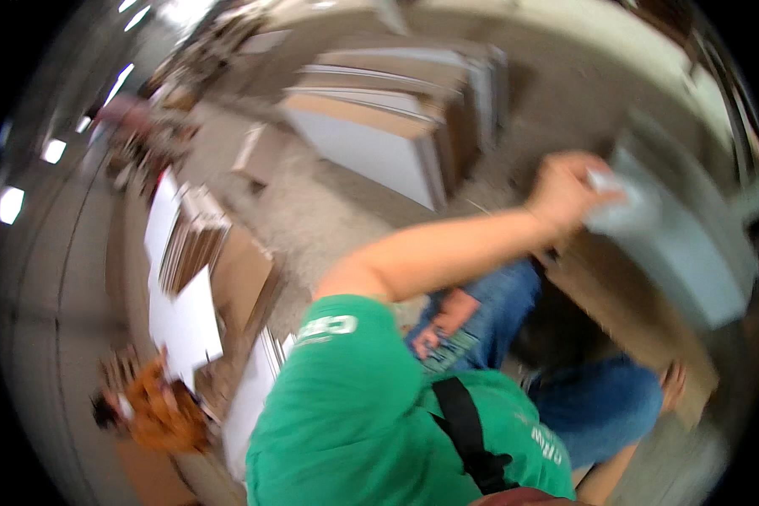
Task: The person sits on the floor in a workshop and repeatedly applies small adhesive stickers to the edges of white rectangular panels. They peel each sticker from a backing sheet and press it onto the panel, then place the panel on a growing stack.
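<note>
left grip (569,190) pinching pale wad (622,207) by grey board (691,261), right grip (673,385) unclear, concrete floor (329,187), stacked panels (354,143), lamps (53,151)

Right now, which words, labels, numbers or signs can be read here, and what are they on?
White lettering on the green shirt's left sleeve: wording withheld.
More white letters on its front: wording withheld.
Stacked panels: no lettering I can make out.
Anything else is too blurred.

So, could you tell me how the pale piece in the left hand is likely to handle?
The pale piece is probably light: it looks small in the left hand. It may be soft, since its outline seems uneven, though blur leaves that uncertain.
</note>
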Demonstrator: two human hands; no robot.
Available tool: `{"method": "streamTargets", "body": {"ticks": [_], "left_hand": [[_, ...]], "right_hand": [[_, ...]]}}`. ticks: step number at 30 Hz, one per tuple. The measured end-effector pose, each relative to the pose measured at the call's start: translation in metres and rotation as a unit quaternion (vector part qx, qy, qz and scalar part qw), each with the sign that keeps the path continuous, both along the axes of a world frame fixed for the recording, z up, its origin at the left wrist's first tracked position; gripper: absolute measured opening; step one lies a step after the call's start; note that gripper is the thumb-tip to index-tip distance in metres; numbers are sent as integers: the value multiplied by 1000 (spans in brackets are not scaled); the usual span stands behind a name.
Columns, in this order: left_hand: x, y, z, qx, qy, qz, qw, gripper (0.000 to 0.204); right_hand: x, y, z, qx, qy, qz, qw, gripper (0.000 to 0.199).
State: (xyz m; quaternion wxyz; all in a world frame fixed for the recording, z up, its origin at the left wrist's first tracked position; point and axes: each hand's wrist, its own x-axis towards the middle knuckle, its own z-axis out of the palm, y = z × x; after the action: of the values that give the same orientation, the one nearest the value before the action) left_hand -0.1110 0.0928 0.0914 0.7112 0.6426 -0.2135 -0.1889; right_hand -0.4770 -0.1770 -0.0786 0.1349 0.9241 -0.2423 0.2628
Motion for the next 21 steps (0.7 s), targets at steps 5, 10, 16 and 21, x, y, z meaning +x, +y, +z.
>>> {"method": "streamTargets", "body": {"ticks": [5, 10, 16, 21], "left_hand": [[84, -13, -18, -60, 6, 92, 994, 34], [125, -69, -28, 19, 123, 38, 991, 38], [111, -72, -47, 134, 40, -207, 968, 40], [65, -79, -23, 133, -53, -198, 970, 34]], "right_hand": [[20, 13, 22, 58, 7, -30, 998, 36], [8, 19, 13, 68, -15, -1, 998, 38], [11, 28, 37, 134, 48, -45, 989, 31], [44, 4, 99, 233, -13, -8, 972, 19]]}}
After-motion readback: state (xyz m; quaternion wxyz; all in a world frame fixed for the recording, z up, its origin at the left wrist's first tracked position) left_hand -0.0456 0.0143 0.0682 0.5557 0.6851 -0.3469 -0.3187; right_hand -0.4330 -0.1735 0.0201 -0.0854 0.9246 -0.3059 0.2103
